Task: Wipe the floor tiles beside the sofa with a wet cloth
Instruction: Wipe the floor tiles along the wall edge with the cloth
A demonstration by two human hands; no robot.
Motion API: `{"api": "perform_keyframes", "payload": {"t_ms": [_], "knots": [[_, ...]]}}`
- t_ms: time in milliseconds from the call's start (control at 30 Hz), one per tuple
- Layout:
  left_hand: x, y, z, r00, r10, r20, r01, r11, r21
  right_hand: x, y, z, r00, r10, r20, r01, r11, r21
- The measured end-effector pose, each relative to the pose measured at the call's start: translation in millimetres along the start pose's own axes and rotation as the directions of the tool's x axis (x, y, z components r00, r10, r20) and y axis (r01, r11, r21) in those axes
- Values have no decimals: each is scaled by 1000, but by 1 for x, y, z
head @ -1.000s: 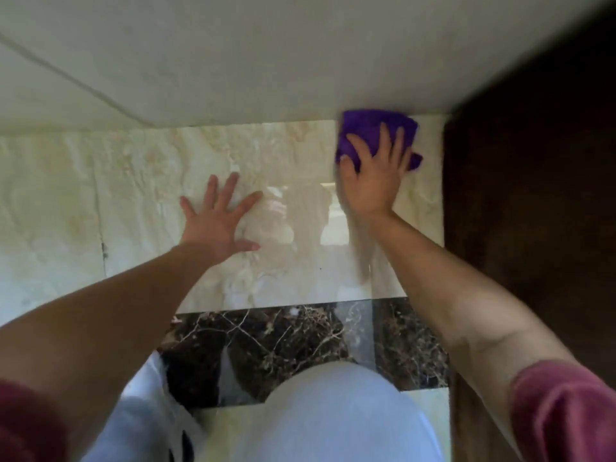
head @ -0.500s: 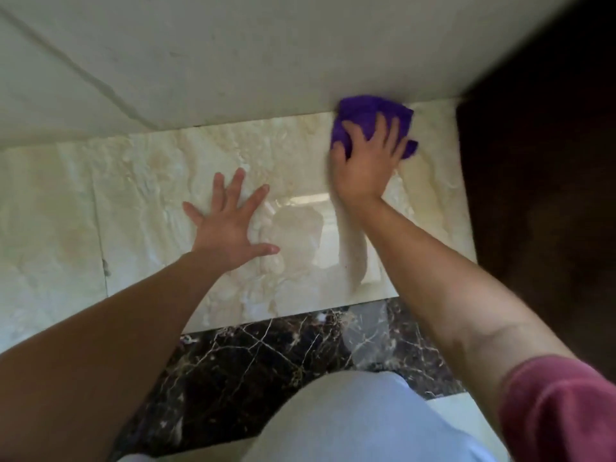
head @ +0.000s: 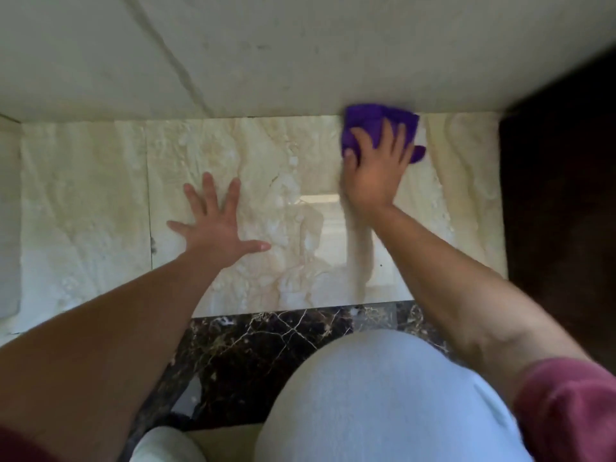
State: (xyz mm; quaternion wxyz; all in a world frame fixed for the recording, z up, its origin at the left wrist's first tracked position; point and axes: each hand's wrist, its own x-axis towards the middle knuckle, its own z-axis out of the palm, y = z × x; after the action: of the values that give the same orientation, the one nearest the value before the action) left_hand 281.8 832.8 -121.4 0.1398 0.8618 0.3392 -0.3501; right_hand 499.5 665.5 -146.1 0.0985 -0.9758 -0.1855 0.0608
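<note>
A purple cloth (head: pixel 370 123) lies bunched on the glossy cream floor tiles (head: pixel 293 155), right against the base of the pale sofa (head: pixel 300 51). My right hand (head: pixel 375 175) presses down on the cloth, fingers spread over it, and covers its near part. My left hand (head: pixel 216 225) rests flat on the cream tile to the left, fingers splayed, holding nothing.
A dark brown wooden piece (head: pixel 560 211) borders the tiles on the right. A dark veined marble strip (head: pixel 266 345) runs along the near edge of the cream tiles. My knee in light trousers (head: pixel 383 401) is at the bottom.
My right hand and the cloth have stayed at the sofa base, shifting slightly left along it. My left hand has kept its place flat on the tile.
</note>
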Motion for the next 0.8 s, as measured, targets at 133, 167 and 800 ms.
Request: {"api": "perform_keyframes", "payload": {"t_ms": [133,167,800], "knots": [[-5,-6,3,997,-47,-59,45,998,-34,-25,-90,21,866,-456,205,467,884,-4],[-7,-7,5,995,-74,-61,71,996,-58,-18,-83,20,842,-489,226,504,863,-11],[-56,-157,58,872,-443,-207,304,823,-479,-29,-146,45,960,-251,121,269,947,-174]]}}
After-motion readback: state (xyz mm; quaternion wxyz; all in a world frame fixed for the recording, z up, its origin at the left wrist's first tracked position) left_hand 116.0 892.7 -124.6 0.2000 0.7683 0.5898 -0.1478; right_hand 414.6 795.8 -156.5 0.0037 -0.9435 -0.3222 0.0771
